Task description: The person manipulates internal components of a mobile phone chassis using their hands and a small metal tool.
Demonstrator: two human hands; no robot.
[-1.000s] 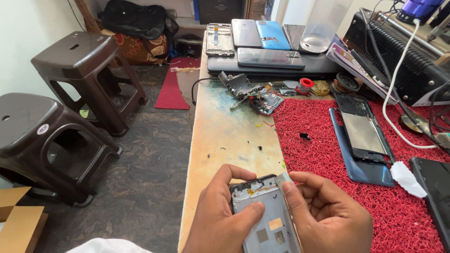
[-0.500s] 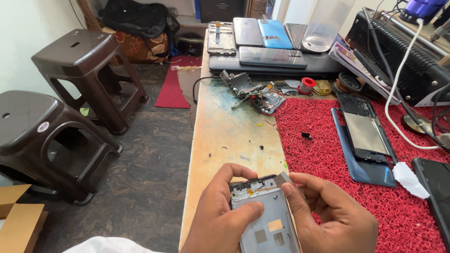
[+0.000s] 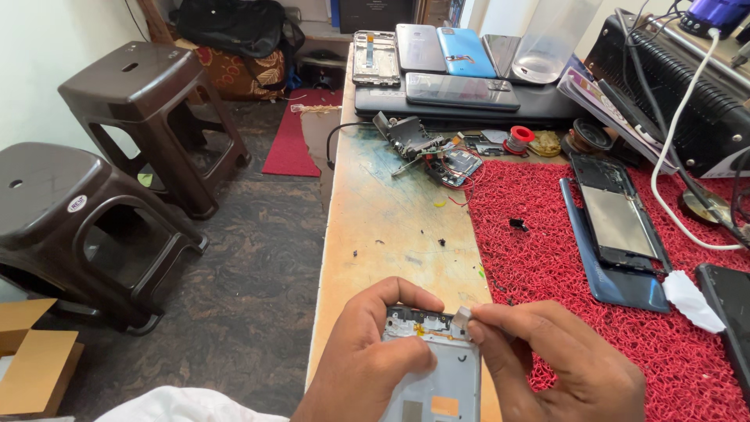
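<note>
Item: phone frame [image 3: 433, 367], grey-white, opened, inner side up. Lay at bottom centre of view, over near edge of table [image 3: 391, 227], held in both hands.

Left hand [image 3: 367, 355]: wrapped round frame's left side & top-left corner; fingers [image 3: 394, 293] curled over top edge, thumb pressed across frame's face. Closed firmly on frame.

Right hand [image 3: 558, 363]: came in from the right; thumb & forefinger pinched narrow on a small pale tab [image 3: 461, 319] at frame's top-right corner. Other fingers folded under, not visible.

Frame detail: dark strip w/ small parts along top edge, thin orange line below it, orange patch lower down.

Hidden / unclear:
- Frame's lower end cut off by bottom of picture.
- Left edge of frame covered by left hand; right edge partly behind right hand.
- Tab too small to tell what it was, or whether still joined to frame.
- White cloth [image 3: 180, 402] at bottom left, cut off.

Surroundings: red mat [image 3: 562, 258] on right half of table, w/ opened phone [image 3: 621, 227] lying on blue back cover, well apart from hands. Loose circuit parts [image 3: 437, 152] at mid-table. Row of phones [image 3: 437, 55] on a dark flat device at far end. Two brown plastic stools [image 3: 101, 195] on floor to left; cardboard box [image 3: 31, 363] at lower-left corner.
</note>
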